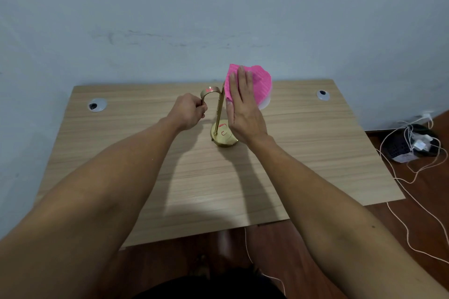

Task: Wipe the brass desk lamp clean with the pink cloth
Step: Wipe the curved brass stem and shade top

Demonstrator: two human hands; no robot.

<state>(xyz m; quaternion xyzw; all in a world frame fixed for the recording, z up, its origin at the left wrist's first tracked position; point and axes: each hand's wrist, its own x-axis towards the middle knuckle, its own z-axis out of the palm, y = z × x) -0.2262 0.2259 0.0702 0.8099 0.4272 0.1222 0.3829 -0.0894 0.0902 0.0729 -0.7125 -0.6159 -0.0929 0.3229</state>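
The brass desk lamp (220,114) stands upright near the middle of the wooden desk (315,153), with a round base and an arched neck bearing red marks. My left hand (190,111) is closed around the down-curved left end of the arch. My right hand (243,107) lies flat with fingers straight, pressing the pink cloth (260,81) against the right side of the lamp's upright stem. Part of the cloth sticks out above and to the right of my fingers. A pale white object shows just under the cloth's lower right edge.
Two round cable grommets sit in the desk, one at the left (97,105) and one at the right (323,94). A blue wall rises right behind the desk. On the floor to the right lie a dark object (410,143) and white cables (413,177).
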